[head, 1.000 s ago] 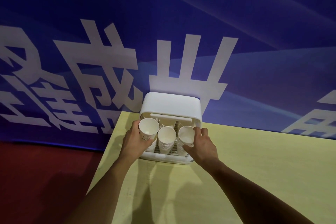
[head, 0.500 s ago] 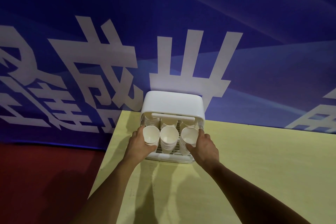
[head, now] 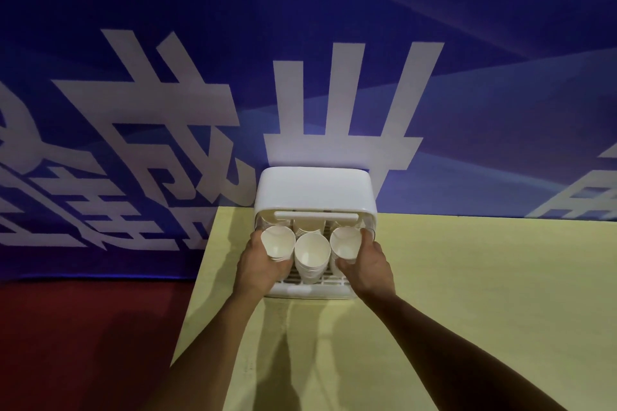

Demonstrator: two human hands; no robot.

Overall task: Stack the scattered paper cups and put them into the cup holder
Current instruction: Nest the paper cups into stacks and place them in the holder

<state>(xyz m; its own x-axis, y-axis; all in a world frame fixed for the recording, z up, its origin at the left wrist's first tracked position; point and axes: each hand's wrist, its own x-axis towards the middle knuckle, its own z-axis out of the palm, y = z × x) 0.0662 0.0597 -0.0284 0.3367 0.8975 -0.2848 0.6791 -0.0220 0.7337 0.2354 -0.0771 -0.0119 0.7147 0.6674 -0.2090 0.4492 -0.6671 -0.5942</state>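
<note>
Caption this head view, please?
Left hand grips the left cup stack, right hand the right cup stack, in the cup holder.

Three cup stacks (head: 312,252) crowd the cup holder (head: 315,188) mouth beneath its handle bar (head: 316,216); yellow table (head: 484,294) offers passage on the right.

The cup holder (head: 315,190) stands on the table (head: 467,294) at its far edge, backed against the banner (head: 167,110). Both hands reach into its open front: the left cup stack (head: 277,242) sits in the grip of the left hand (head: 258,265), and the right cup stack (head: 345,242) in that of the right hand (head: 369,265). Between the two sets of fingers the middle cup stack (head: 312,252) stands on the holder's tray, close beside both held stacks. Just beyond the fingertips, under the hood and behind the handle bar (head: 315,216), sits a back row of cups (head: 309,227).
</note>
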